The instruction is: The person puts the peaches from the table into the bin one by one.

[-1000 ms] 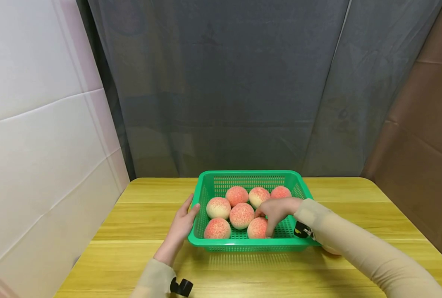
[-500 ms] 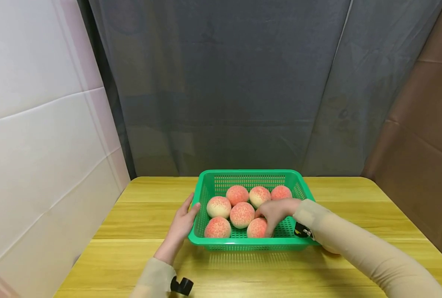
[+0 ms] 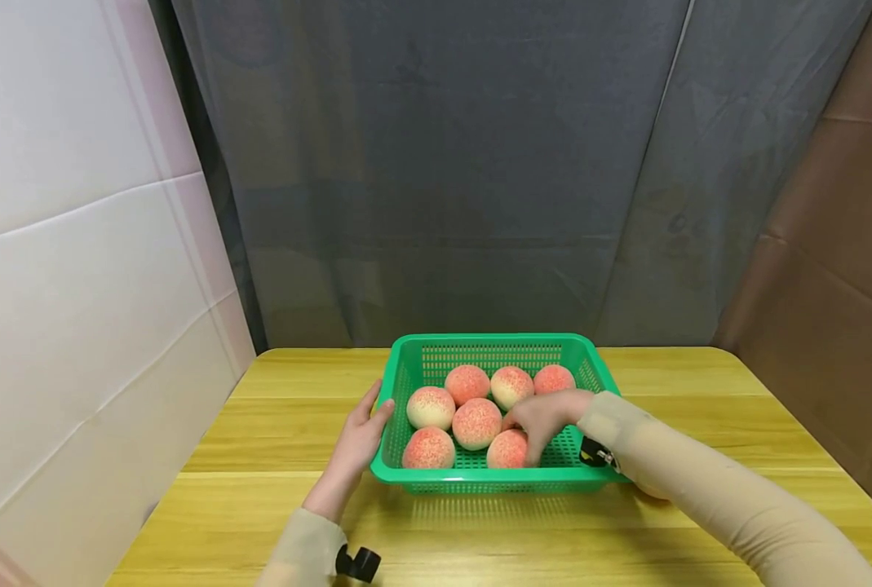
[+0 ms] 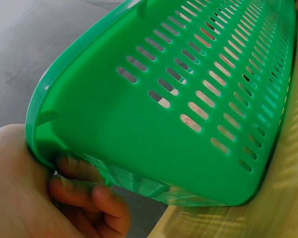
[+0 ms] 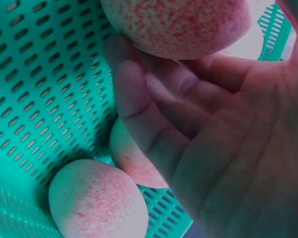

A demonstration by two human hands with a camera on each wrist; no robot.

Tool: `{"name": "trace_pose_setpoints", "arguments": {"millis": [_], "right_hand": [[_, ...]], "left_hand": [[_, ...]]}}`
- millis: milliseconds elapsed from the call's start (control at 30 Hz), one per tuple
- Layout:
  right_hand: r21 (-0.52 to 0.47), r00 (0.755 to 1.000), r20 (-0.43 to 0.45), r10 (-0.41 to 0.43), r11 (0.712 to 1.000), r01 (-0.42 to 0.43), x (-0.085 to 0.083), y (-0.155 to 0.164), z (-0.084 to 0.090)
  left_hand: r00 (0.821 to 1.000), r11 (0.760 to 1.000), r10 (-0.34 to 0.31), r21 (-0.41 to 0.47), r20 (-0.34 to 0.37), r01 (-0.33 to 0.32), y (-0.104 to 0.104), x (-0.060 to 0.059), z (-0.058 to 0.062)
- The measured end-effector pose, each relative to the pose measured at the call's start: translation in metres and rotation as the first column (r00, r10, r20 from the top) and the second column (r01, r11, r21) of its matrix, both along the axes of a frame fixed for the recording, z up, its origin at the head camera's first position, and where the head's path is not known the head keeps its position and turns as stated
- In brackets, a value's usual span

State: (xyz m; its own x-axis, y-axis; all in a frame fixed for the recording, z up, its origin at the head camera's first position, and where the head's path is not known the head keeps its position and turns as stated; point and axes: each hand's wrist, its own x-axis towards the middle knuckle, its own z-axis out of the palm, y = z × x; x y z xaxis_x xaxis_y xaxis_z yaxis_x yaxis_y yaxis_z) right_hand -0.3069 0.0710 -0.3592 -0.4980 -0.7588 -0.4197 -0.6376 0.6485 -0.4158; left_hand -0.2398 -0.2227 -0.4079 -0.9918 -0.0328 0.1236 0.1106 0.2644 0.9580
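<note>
A green plastic basket (image 3: 465, 477) stands on the table with several pink-speckled peaches in it. On its left side, my left hand (image 3: 358, 444) grips the rim; in the left wrist view, the fingers (image 4: 72, 191) curl in under it. Reaching in over the right side, my right hand (image 3: 549, 416) holds the front peach (image 3: 507, 451), thumb on its near side. In the right wrist view, that peach (image 5: 179, 25) rests against the curled fingers. Beside it sits a middle peach (image 3: 476, 424). The palm side of the right hand is hidden in the head view.
Other peaches line the back, including a red one (image 3: 555, 380) at the right, and the left side, with one peach (image 3: 429, 448) in the front left corner. Part of a round pale thing (image 3: 652, 492) shows outside the basket below the right sleeve. The wooden table (image 3: 245, 505) extends around.
</note>
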Motion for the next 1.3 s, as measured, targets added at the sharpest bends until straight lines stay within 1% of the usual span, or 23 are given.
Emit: {"name": "trace_pose_setpoints", "arguments": {"millis": [133,400,500,600,700,800,933,1067,1167,1233,1300], "right_hand": [[0.007,1.0,0.004,-0.014,1.0,0.014,0.001,0.003,0.002],[-0.001,0.998,0.04,-0.041,0.999,0.041,0.002,0.011,0.004],[-0.008,0.996,0.052,-0.069,0.998,0.069,0.001,0.015,0.007],[-0.024,0.995,0.045,-0.093,0.995,0.094,0.001,0.021,0.015],[-0.054,0.995,0.021,-0.101,0.993,0.102,0.0,0.031,0.03],[-0.105,0.993,0.004,-0.118,0.987,0.118,0.0,0.044,0.047],[-0.181,0.985,-0.002,-0.17,0.969,0.167,0.002,0.069,0.063],[-0.255,0.975,-0.061,-0.215,0.948,0.193,0.006,0.098,0.076],[-0.299,0.956,-0.107,-0.274,0.926,0.231,0.01,0.121,0.082],[-0.315,0.938,-0.112,-0.327,0.907,0.279,0.015,0.135,0.084],[-0.332,0.925,-0.101,-0.367,0.888,0.317,0.02,0.149,0.082]], "left_hand": [[1.0,1.0,-0.006,0.003,-0.002,0.006,0.002,0.0,0.0],[1.0,1.0,-0.016,0.002,0.002,0.015,0.005,0.001,0.003],[1.0,1.0,-0.017,0.004,0.004,0.017,0.005,0.001,0.003],[1.0,1.0,-0.015,0.001,0.006,0.015,0.005,0.002,0.003],[1.0,1.0,-0.012,-0.001,0.005,0.012,0.004,0.002,0.003],[1.0,1.0,-0.004,-0.002,0.001,0.004,0.003,0.002,0.002],[1.0,1.0,-0.003,0.0,-0.003,0.003,0.002,0.001,0.0],[1.0,1.0,-0.013,0.015,0.015,0.012,0.001,0.001,-0.001],[0.999,1.0,-0.015,0.023,0.029,0.014,-0.001,0.001,-0.001],[0.999,1.0,-0.015,0.022,0.033,0.014,-0.002,0.001,0.0],[0.999,1.0,-0.013,0.017,0.033,0.013,-0.003,-0.001,0.001]]}}
